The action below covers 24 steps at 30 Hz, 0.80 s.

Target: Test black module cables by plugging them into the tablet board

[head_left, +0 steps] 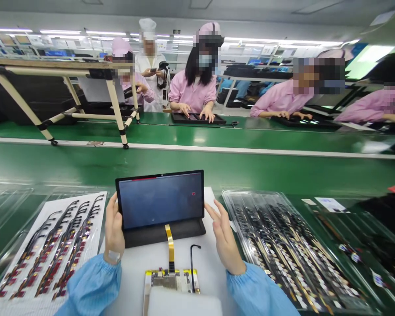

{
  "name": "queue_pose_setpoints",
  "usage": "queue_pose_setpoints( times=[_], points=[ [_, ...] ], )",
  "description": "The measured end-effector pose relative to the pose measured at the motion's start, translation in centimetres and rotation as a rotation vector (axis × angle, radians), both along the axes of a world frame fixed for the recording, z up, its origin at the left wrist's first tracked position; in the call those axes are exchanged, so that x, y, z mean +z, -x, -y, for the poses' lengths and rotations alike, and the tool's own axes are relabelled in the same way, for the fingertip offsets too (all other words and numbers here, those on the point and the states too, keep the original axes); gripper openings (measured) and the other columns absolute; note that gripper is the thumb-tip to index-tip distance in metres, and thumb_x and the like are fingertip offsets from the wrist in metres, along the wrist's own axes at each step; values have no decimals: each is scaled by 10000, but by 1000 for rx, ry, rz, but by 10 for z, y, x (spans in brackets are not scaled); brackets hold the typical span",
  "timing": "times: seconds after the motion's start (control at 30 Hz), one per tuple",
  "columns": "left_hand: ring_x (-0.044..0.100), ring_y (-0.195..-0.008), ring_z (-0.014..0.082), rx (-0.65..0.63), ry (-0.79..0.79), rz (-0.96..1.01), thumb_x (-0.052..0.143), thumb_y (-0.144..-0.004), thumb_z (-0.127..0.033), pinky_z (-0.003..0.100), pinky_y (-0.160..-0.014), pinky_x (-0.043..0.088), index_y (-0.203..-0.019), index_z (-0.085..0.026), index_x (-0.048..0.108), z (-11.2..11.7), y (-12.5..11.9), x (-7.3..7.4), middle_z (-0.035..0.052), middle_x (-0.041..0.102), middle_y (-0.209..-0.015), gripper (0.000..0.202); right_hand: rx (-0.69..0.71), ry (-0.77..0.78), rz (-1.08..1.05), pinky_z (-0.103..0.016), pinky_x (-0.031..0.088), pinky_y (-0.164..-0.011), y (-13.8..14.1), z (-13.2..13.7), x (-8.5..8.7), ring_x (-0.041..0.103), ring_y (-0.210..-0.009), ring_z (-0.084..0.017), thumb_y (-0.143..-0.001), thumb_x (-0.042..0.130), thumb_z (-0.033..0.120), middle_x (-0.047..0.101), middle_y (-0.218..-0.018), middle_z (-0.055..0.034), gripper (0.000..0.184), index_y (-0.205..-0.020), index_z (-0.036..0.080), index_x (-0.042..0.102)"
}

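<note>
A dark tablet screen [159, 198] stands tilted up on a black base [164, 231] in front of me. My left hand [113, 226] grips its left edge, thumb on the front. My right hand [224, 235] hovers open beside the right edge, fingers spread and just off the screen. A yellow flex ribbon [170, 245] runs from the screen down to a circuit board [171, 280] near me. A thin black cable [192, 263] lies beside the ribbon.
A white sheet with several rows of flex cables [52, 245] lies at left. Clear plastic trays of cables [283, 245] sit at right. Beyond the green conveyor [197, 169], several people in pink work at black trays. A frame table [62, 70] stands at back left.
</note>
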<state>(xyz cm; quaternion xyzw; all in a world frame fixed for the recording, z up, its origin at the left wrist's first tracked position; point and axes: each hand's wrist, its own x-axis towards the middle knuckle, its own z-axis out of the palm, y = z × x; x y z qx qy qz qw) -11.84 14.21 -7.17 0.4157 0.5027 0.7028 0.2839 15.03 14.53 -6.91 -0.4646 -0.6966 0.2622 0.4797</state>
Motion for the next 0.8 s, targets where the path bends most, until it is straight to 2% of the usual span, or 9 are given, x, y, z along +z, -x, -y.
queue_pose_setpoints(
  times=[0.07, 0.17, 0.3, 0.37, 0.53, 0.67, 0.8],
  points=[
    [376, -1285, 238, -66, 12, -5, 467, -847, -519, 375, -1088, 283, -1347, -210, 370, -7, 0, -3, 98, 419, -1369, 596, -11, 67, -39, -354, 363, -1036, -1, -8, -5, 398, -1258, -152, -957, 293, 373, 470, -1319, -126, 463, -1381, 207, 206],
    [321, -1320, 235, -85, 68, -12, 453, -853, -542, 374, -1104, 251, -1359, -192, 344, -13, 3, -12, 112, 355, -1414, 625, -9, 118, -63, -357, 383, -1019, 0, -14, -13, 430, -1236, -164, -943, 309, 428, 489, -1295, -142, 490, -1360, 186, 224],
    [381, -1283, 241, -70, 118, -9, 419, -871, -550, 398, -1092, 275, -1384, -179, 309, -10, 7, -19, 123, 404, -1376, 643, -17, 165, -88, -375, 361, -1036, 4, -11, -16, 413, -1249, -167, -939, 300, 446, 479, -1309, -128, 481, -1356, 214, 233],
    [356, -1301, 237, -79, 118, -16, 411, -875, -547, 384, -1105, 254, -1398, -182, 306, -7, 8, -18, 108, 391, -1392, 646, -23, 195, -105, -388, 342, -1050, 6, -8, -16, 390, -1265, -170, -935, 303, 460, 448, -1339, -121, 476, -1349, 233, 245],
    [149, -1383, 211, -103, 58, -106, 460, -855, -523, 314, -1149, 101, -1426, -190, 290, -8, 11, -9, 32, 222, -1488, 682, 4, 271, -199, -438, 285, -1080, 10, -2, -17, 331, -1300, -189, -895, 362, 527, 366, -1397, -124, 532, -1336, 246, 261],
    [151, -1381, 209, -105, 105, -127, 453, -860, -516, 316, -1148, 104, -1428, -182, 287, -11, 19, -6, 27, 246, -1477, 680, 11, 292, -209, -466, 303, -1065, 11, -1, -19, 358, -1284, -202, -885, 381, 535, 391, -1380, -128, 545, -1334, 248, 267],
    [171, -1376, 206, -88, 114, -124, 453, -861, -514, 312, -1147, 117, -1422, -176, 303, -9, 25, -9, 33, 279, -1464, 672, 65, 291, -169, -473, 326, -1048, 13, -1, -21, 375, -1270, -203, -894, 385, 509, 436, -1350, -109, 524, -1342, 264, 269]
  ],
)
